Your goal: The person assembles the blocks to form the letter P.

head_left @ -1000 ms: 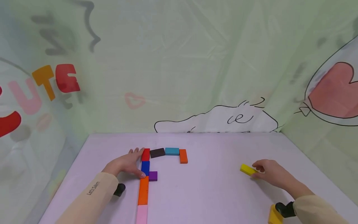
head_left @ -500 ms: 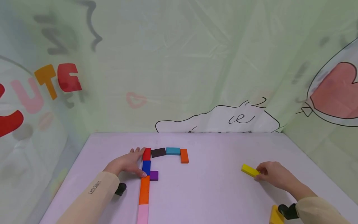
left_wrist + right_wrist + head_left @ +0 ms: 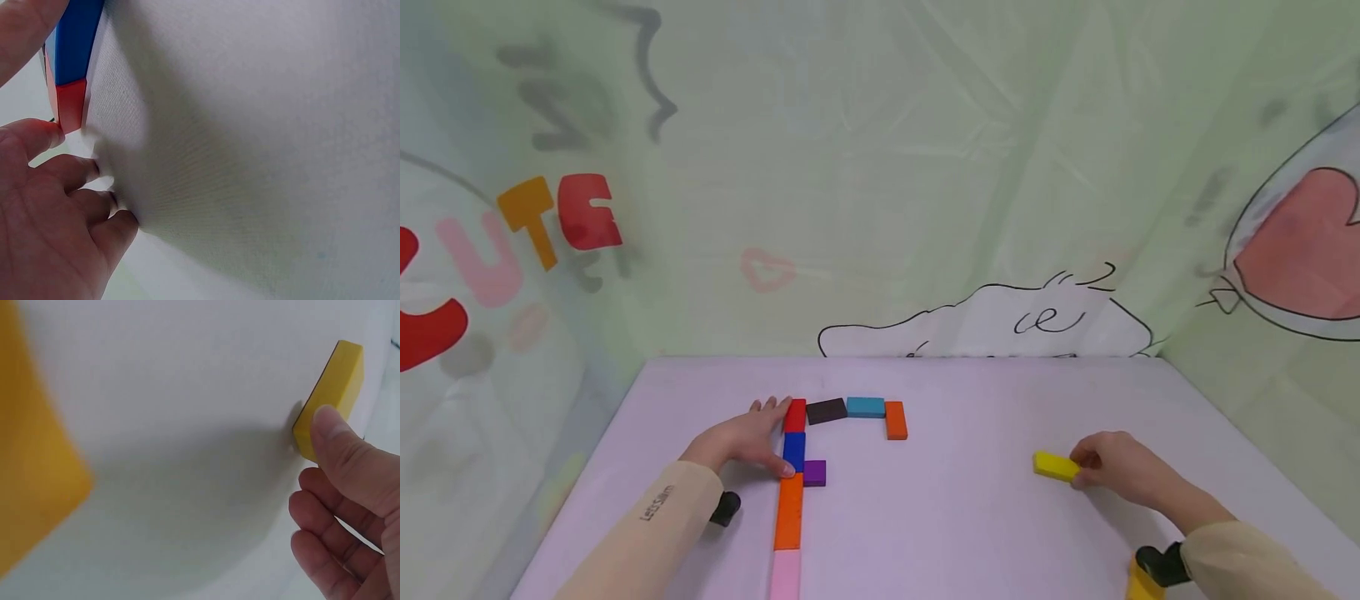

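Observation:
My left hand [image 3: 741, 440] rests along a column of blocks with its fingers spread. Its index fingertip touches the red block [image 3: 795, 415], and its thumb lies where the blue block [image 3: 793, 451] meets the long orange block [image 3: 788, 512]. In the left wrist view, the red block [image 3: 71, 105] and blue block [image 3: 78, 44] stand beside the index finger and thumb. On the right, my right hand [image 3: 1123, 467] pinches one end of a yellow block [image 3: 1052, 466]. In the right wrist view, the thumb presses on this yellow block [image 3: 331, 387]; the other fingers curl below it.
A pink block [image 3: 786, 575] continues the column toward me. A purple block [image 3: 815, 473] sits against its right side. Black [image 3: 827, 411], light blue [image 3: 866, 407] and small orange [image 3: 896, 420] blocks run right from the red one. Another yellow block [image 3: 1142, 581] lies under my right wrist.
My right hand has moved a little left and nearer to me, and the yellow block has turned closer to level across the table. My left hand has stayed in place.

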`<state>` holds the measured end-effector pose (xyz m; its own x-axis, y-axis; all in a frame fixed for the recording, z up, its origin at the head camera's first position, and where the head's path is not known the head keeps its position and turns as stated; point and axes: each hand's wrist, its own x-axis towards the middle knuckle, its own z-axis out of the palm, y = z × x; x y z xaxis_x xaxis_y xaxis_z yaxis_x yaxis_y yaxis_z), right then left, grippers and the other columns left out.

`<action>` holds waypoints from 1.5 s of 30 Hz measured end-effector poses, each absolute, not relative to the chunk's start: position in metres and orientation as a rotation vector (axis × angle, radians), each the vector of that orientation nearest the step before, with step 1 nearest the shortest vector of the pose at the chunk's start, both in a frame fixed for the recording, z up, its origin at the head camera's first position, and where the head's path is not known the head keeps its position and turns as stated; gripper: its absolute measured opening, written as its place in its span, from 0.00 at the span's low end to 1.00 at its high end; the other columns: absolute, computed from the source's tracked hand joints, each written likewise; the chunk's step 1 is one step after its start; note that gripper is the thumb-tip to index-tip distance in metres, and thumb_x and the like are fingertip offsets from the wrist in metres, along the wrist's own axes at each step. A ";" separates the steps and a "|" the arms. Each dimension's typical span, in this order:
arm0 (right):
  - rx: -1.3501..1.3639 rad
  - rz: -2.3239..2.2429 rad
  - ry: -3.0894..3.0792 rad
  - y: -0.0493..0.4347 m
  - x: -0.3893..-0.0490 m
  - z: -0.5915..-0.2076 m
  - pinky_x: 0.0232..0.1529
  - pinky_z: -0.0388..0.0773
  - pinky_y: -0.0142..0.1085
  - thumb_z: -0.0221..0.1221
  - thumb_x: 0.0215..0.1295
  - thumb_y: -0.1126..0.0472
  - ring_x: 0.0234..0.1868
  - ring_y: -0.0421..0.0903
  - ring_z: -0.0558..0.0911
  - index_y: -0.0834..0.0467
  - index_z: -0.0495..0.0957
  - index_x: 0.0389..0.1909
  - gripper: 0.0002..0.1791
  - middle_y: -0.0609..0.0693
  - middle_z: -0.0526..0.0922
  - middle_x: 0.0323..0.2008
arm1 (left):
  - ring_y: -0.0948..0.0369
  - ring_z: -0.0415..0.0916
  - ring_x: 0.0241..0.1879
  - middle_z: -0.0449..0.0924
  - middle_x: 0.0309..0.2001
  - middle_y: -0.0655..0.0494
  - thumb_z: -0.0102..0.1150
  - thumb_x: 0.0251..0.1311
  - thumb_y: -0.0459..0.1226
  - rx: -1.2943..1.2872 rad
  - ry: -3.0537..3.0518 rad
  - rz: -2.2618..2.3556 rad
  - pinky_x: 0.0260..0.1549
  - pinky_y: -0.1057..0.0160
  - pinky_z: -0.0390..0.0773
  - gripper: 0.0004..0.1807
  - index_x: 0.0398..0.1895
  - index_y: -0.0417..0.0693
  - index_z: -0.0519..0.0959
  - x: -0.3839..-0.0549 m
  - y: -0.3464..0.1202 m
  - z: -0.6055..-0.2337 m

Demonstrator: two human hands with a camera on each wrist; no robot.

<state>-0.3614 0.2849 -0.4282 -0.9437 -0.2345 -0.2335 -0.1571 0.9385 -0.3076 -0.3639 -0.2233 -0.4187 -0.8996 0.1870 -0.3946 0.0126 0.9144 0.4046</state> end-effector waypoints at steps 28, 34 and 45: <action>-0.484 -0.578 2.782 0.156 -0.354 -0.426 0.42 0.84 0.37 0.76 0.52 0.64 0.35 0.41 0.78 0.60 0.87 0.40 0.14 0.46 0.86 0.35 | 0.34 0.41 0.80 0.46 0.81 0.34 0.78 0.51 0.46 0.137 2.646 0.549 0.72 0.28 0.54 0.60 0.82 0.45 0.50 -0.364 -0.224 -0.419; -0.507 -0.583 2.774 0.130 -0.353 -0.425 0.43 0.84 0.37 0.77 0.52 0.64 0.35 0.41 0.78 0.59 0.88 0.41 0.15 0.46 0.86 0.36 | 0.34 0.40 0.80 0.45 0.81 0.35 0.78 0.51 0.46 0.136 2.640 0.552 0.72 0.28 0.53 0.60 0.83 0.45 0.50 -0.364 -0.224 -0.418; -0.550 -0.647 2.741 0.091 -0.352 -0.426 0.46 0.86 0.39 0.76 0.53 0.64 0.35 0.42 0.79 0.59 0.88 0.42 0.15 0.47 0.87 0.37 | 0.34 0.39 0.81 0.45 0.82 0.35 0.78 0.51 0.45 0.128 2.639 0.553 0.73 0.27 0.53 0.60 0.83 0.45 0.50 -0.363 -0.223 -0.417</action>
<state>-0.3518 0.0907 -0.4257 -0.8910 -0.4202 -0.1719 -0.2991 0.8281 -0.4741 -0.3632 -0.2225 -0.4165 -0.8996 0.1757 -0.3997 0.0005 0.9159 0.4015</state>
